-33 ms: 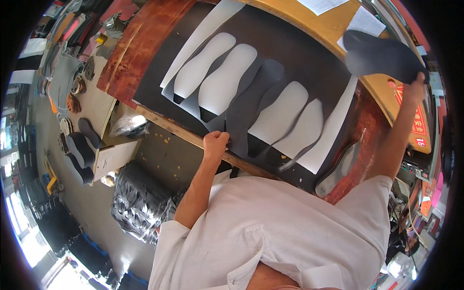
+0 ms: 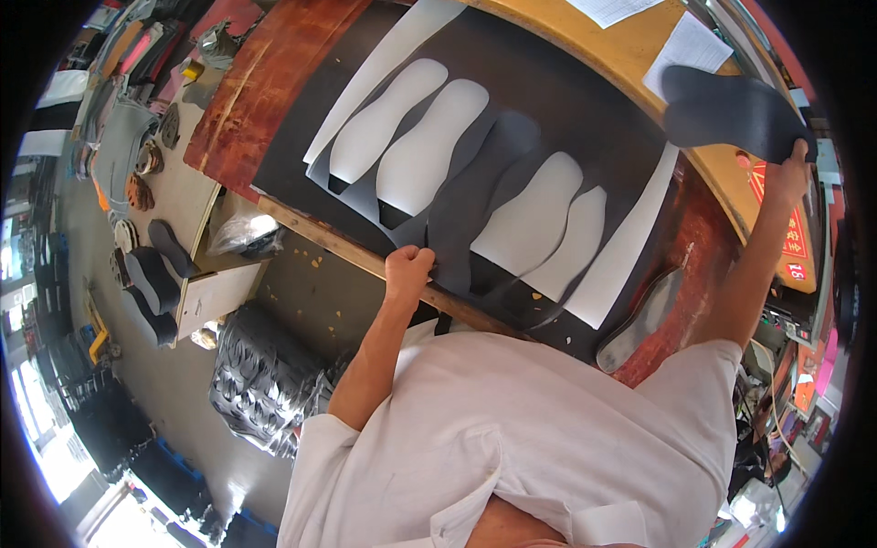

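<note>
My right hand [image 2: 790,172] is raised at the far right, its fingers closed on the heel end of a dark grey insole-shaped piece [image 2: 731,111]. That piece hangs over the yellow surface. At the near edge of the table my left hand [image 2: 410,271] is closed in a pinch on the edge of a dark grey cut sheet [image 2: 466,205]. Several pale insole-shaped areas [image 2: 438,137] show between the sheet's dark strips. Under it all lies a black mat [image 2: 566,87]. My left fingertips are partly hidden.
A grey insole-shaped template [image 2: 644,320] lies on the red tabletop to the right. Papers [image 2: 687,55] rest on the yellow surface [image 2: 630,68]. On the left, dark insoles [image 2: 151,279] sit by a wooden cabinet [image 2: 215,306], above a wrapped black bundle [image 2: 260,379].
My right hand has moved slightly right with the insole-shaped piece. A thin dark strip near the table's front edge has shifted and settled lower. My left hand stays in place.
</note>
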A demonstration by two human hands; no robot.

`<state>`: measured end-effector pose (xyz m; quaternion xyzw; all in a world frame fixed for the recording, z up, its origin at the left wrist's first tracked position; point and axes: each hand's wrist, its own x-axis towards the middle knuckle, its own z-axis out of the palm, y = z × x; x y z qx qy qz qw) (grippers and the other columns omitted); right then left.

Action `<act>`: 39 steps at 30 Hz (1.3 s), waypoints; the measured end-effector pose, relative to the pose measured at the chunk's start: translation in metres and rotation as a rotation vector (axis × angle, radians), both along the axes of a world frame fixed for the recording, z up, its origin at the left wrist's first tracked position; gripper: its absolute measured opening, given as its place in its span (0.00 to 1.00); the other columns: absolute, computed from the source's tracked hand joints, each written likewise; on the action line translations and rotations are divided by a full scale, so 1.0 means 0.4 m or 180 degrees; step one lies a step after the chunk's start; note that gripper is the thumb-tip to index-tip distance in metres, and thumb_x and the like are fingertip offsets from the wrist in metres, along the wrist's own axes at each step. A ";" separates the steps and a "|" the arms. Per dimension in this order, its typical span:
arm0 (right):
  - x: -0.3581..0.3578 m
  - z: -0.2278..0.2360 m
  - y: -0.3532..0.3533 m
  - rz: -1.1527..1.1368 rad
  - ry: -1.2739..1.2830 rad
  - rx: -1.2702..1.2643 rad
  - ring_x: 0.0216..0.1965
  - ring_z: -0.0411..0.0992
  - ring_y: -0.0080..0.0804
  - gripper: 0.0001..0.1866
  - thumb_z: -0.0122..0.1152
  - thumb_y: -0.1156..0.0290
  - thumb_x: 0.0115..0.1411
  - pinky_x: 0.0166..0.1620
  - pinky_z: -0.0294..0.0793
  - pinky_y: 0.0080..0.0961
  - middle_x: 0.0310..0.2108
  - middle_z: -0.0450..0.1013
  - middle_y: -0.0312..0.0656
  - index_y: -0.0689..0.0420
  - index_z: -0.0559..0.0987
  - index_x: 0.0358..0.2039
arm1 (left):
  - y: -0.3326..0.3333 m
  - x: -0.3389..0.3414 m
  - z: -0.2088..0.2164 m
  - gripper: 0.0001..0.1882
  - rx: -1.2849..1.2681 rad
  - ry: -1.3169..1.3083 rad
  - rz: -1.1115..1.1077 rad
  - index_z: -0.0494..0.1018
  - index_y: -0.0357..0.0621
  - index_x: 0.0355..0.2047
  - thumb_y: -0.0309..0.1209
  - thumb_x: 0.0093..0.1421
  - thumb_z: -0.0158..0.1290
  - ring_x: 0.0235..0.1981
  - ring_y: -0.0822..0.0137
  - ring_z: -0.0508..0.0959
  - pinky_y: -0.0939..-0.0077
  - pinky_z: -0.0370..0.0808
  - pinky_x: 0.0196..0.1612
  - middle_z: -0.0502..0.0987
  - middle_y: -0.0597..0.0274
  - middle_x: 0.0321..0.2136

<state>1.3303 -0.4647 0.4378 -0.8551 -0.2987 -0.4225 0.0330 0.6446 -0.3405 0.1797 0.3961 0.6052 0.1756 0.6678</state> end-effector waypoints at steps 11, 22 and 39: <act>-1.137 -0.507 0.237 0.4521 0.4095 0.0118 0.71 0.69 0.48 0.24 0.74 0.71 0.64 0.73 0.68 0.46 0.65 0.76 0.46 0.57 0.81 0.60 | -0.015 -0.019 0.090 0.14 -0.0222 -0.1919 0.0600 0.74 0.45 0.20 0.30 0.64 0.54 0.33 0.66 0.78 0.69 0.76 0.46 0.78 0.62 0.25; -1.043 -0.297 0.290 0.2051 0.3890 0.1459 0.30 0.68 0.21 0.23 0.68 0.58 0.74 0.29 0.69 0.32 0.25 0.72 0.36 0.58 0.70 0.28 | 0.095 -0.075 0.041 0.13 -0.1005 -0.0985 -0.0908 0.84 0.31 0.35 0.31 0.67 0.57 0.42 0.64 0.85 0.75 0.79 0.42 0.86 0.55 0.39; -1.206 -0.126 0.437 0.1488 0.2928 0.2296 0.38 0.67 0.17 0.14 0.62 0.64 0.75 0.43 0.71 0.21 0.36 0.73 0.26 0.63 0.82 0.49 | 0.512 0.141 0.059 0.33 0.5269 -0.0391 -0.3982 0.75 0.38 0.65 0.50 0.70 0.57 0.77 0.52 0.61 0.45 0.58 0.77 0.68 0.51 0.73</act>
